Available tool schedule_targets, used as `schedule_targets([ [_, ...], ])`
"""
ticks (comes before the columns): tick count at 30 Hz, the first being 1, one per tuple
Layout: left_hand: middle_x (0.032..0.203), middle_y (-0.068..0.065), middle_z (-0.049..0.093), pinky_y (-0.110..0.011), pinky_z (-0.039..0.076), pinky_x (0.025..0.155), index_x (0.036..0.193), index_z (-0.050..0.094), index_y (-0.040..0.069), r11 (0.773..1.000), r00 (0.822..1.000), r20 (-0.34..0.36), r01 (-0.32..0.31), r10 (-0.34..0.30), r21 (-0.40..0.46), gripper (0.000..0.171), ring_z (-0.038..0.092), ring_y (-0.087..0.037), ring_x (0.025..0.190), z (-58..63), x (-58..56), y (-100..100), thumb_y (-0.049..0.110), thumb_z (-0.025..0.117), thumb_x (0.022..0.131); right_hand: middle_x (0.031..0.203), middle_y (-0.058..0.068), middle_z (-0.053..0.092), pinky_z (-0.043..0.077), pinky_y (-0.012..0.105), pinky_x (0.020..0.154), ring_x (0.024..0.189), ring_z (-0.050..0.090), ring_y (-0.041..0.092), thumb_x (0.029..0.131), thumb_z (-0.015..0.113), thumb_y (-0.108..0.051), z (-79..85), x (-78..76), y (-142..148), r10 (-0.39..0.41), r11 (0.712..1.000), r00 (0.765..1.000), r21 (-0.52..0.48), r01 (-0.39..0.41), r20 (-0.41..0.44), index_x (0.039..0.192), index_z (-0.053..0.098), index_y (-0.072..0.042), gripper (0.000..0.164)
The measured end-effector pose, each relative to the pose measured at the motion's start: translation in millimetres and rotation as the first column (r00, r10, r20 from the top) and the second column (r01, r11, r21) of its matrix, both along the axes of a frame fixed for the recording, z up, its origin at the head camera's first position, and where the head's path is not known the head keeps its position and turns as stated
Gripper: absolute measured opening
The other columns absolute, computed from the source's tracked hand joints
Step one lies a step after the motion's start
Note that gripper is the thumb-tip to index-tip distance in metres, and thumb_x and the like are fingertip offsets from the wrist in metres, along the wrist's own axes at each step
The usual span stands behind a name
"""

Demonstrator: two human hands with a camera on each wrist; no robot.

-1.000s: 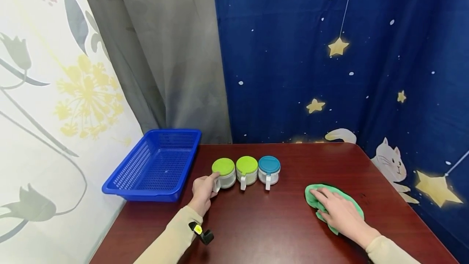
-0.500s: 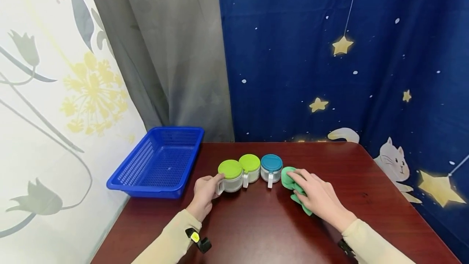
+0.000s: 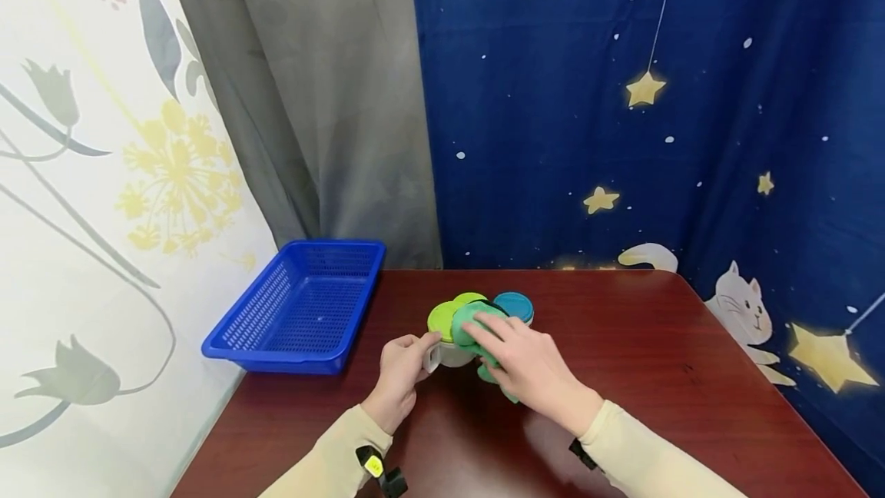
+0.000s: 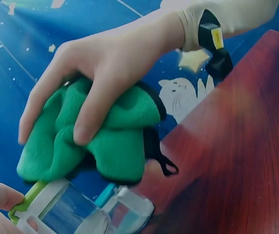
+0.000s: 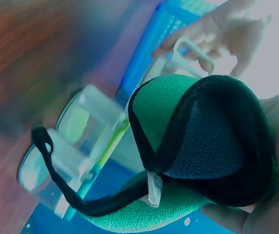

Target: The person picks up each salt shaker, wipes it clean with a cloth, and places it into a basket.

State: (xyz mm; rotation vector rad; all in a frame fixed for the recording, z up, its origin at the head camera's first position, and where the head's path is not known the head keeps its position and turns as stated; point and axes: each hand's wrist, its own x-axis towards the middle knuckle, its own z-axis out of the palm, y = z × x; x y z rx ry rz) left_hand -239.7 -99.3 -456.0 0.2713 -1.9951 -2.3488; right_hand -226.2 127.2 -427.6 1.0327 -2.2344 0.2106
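Observation:
My left hand [image 3: 399, 376] pinches the white handle of a clear jar with a lime-green lid [image 3: 442, 320]. The jar looks lifted and slightly tilted. My right hand [image 3: 538, 366] grips a bunched green cloth [image 4: 124, 156] with black edging and a hanging loop. In the head view the cloth overlaps the jar's lid and right side; whether it touches is unclear. Behind them stand a second lime-lidded jar [image 3: 470, 297], mostly covered, and a blue-lidded jar [image 3: 514, 304]. In the right wrist view the cloth [image 5: 154, 109] hides much of the held jar.
A blue perforated basket [image 3: 325, 363] sits at the table's back left. The dark red wooden table [image 3: 657, 329] extends to the right and in front. Grey and starry blue curtains [image 3: 532, 137] hang behind the back edge.
My right hand has brought the cloth leftward from the table's right side to the jar. My left hand has drawn the lime-lidded jar out of the row, forward and slightly right.

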Motion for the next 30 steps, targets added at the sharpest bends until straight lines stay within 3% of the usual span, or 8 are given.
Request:
schedule_targets([
  [6,0.058,0.001,0.048,-0.028,0.049,0.057,0.061,0.050,0.006,1.000,1.000,-0.017,0.019,-0.019,-0.009,0.036,0.052,-0.015,0.058,-1.8,4.3,6,0.015,0.076,0.084,0.140,0.003,0.056,0.059,0.038,0.067,0.115,0.060,0.025,0.072,0.090,-0.024,-5.6,10.1,-12,0.025,0.999,0.998,0.046,-0.023,-0.051,0.141,0.058,-0.024,0.077],
  [12,0.059,0.000,0.048,-0.030,0.051,0.060,0.061,0.050,0.006,0.999,0.999,-0.022,0.050,-0.050,-0.005,0.035,0.055,-0.016,0.061,-1.0,8.7,9,0.014,0.077,0.082,0.141,0.003,0.053,0.058,0.039,0.078,0.110,0.060,0.029,0.073,0.088,-0.022,-5.0,10.7,-12,-0.038,0.995,0.996,0.085,0.045,-0.083,0.134,0.062,-0.026,0.066],
  [20,0.057,0.002,0.053,-0.031,0.054,0.062,0.062,0.054,0.008,0.996,0.996,0.006,0.087,-0.087,0.020,0.034,0.060,-0.013,0.063,2.3,13.6,9,0.016,0.080,0.082,0.139,0.003,0.054,0.059,0.041,0.072,0.109,0.061,0.031,0.075,0.087,-0.021,-3.6,7.4,-1,-0.043,0.994,0.993,0.099,0.054,-0.113,0.130,0.065,-0.027,0.059],
  [23,0.057,0.003,0.053,-0.029,0.054,0.061,0.061,0.053,0.008,0.995,0.995,0.002,0.095,-0.095,0.037,0.034,0.059,-0.012,0.061,3.2,15.3,9,0.015,0.079,0.082,0.139,0.004,0.055,0.058,0.039,0.062,0.105,0.060,0.030,0.074,0.087,-0.020,-3.5,4.0,5,-0.051,0.993,0.993,0.100,0.062,-0.109,0.129,0.065,-0.027,0.060],
  [30,0.058,0.003,0.055,-0.029,0.054,0.062,0.062,0.055,0.008,0.992,0.994,0.007,0.105,-0.105,0.068,0.032,0.059,-0.011,0.062,1.6,18.0,8,0.014,0.079,0.082,0.138,0.006,0.056,0.047,0.032,0.046,0.093,0.060,0.030,0.078,0.080,-0.016,-5.4,-6.2,24,-0.142,0.982,0.983,0.108,0.155,-0.118,0.128,0.066,-0.027,0.053],
])
